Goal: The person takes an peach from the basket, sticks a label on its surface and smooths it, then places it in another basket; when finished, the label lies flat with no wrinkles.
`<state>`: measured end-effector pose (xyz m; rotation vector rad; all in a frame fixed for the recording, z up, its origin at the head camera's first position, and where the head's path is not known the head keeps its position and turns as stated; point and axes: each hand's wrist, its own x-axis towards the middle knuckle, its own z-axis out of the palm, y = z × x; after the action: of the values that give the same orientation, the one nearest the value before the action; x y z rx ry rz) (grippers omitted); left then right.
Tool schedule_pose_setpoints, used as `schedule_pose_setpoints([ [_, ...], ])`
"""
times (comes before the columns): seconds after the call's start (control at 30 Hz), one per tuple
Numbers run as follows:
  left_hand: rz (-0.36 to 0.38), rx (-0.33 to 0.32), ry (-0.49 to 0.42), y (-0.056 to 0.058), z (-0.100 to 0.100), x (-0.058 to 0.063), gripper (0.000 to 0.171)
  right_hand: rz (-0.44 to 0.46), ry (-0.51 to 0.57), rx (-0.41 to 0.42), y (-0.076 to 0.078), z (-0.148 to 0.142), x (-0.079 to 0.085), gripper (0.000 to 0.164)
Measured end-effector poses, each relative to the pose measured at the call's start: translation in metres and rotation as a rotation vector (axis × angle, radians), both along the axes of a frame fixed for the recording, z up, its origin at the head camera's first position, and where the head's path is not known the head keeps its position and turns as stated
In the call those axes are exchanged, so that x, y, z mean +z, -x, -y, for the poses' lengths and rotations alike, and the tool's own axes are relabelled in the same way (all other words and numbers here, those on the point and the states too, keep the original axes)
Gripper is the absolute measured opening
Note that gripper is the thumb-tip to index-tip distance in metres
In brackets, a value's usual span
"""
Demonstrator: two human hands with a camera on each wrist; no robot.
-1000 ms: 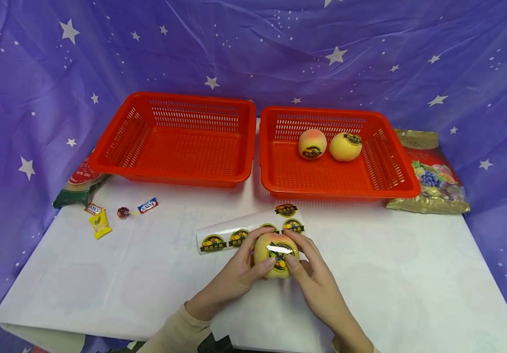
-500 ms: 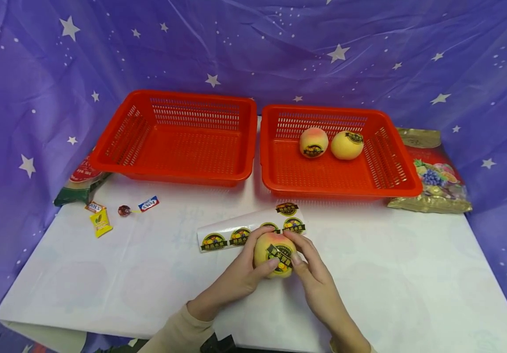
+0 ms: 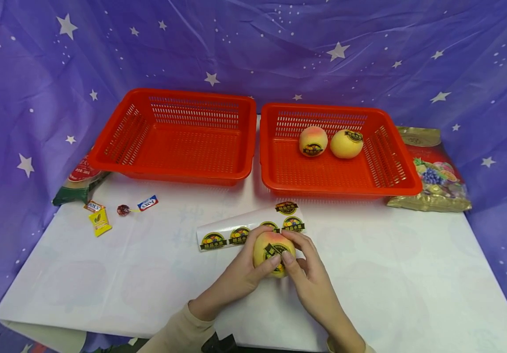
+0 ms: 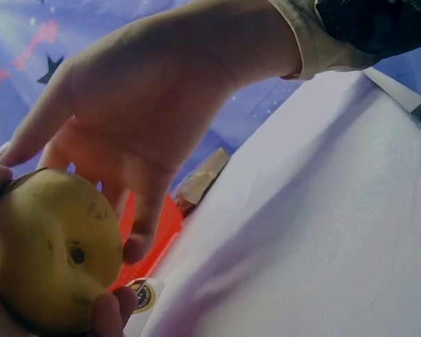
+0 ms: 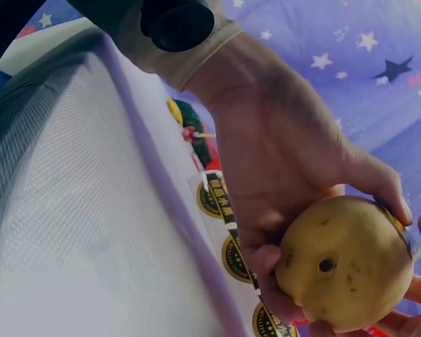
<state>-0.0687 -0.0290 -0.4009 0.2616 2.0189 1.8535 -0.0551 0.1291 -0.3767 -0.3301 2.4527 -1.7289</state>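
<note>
A yellow peach with a red blush [image 3: 260, 251] is between both hands near the table's front middle. Its upper face bears a round black-and-gold sticker [image 3: 272, 250]. My left hand [image 3: 236, 278] grips the peach's left side, thumb at the sticker's lower left and fingers round the back. From the right, my right hand [image 3: 315, 282] holds it too, with the thumb pressed on the sticker. Seen from below in the right wrist view, the peach [image 5: 351, 281] shows a small dark hole. A sheet of similar stickers [image 3: 227, 235] lies just behind the left hand, partly covered by it.
Two red plastic baskets stand at the back; the right basket [image 3: 324, 190] holds two stickered peaches [image 3: 346, 145], the left basket [image 3: 183, 172] nothing. Candies [image 3: 100, 223] and a lollipop [image 3: 123, 210] lie at left. Packaged bags, a gold-red bag [image 3: 434, 181] and a green-red bag [image 3: 74, 189], flank the baskets.
My right thumb slid to the sticker's right edge, baring more of it, then came back over its middle. The peach has shifted slightly left in the same two-handed hold.
</note>
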Motion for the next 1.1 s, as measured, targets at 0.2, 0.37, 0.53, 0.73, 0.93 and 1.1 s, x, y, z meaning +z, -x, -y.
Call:
schedule_pose_setpoints([
  [0.2, -0.099, -0.027, -0.009, 0.0, -0.002, -0.023, 0.051, 0.025, 0.018, -0.026, 0.002, 0.0, -0.001, 0.031],
  [0.37, -0.138, -0.018, 0.021, -0.002, -0.002, -0.013, 0.048, 0.068, 0.038, -0.025, 0.003, -0.003, -0.016, 0.03],
  [0.53, -0.094, 0.016, 0.091, -0.002, 0.0, 0.008, 0.046, 0.088, 0.016, -0.054, 0.003, -0.002, -0.027, 0.028],
  [0.73, 0.027, 0.027, 0.097, 0.0, 0.001, 0.013, 0.042, 0.069, -0.032, -0.062, 0.004, -0.001, -0.028, 0.026],
  [0.93, 0.083, 0.009, 0.015, 0.002, 0.003, 0.011, 0.042, 0.03, -0.045, -0.021, 0.005, 0.002, -0.027, 0.035],
  [1.1, 0.065, 0.0, 0.004, 0.003, 0.002, -0.001, 0.045, 0.009, -0.058, -0.003, 0.004, 0.002, -0.028, 0.035],
])
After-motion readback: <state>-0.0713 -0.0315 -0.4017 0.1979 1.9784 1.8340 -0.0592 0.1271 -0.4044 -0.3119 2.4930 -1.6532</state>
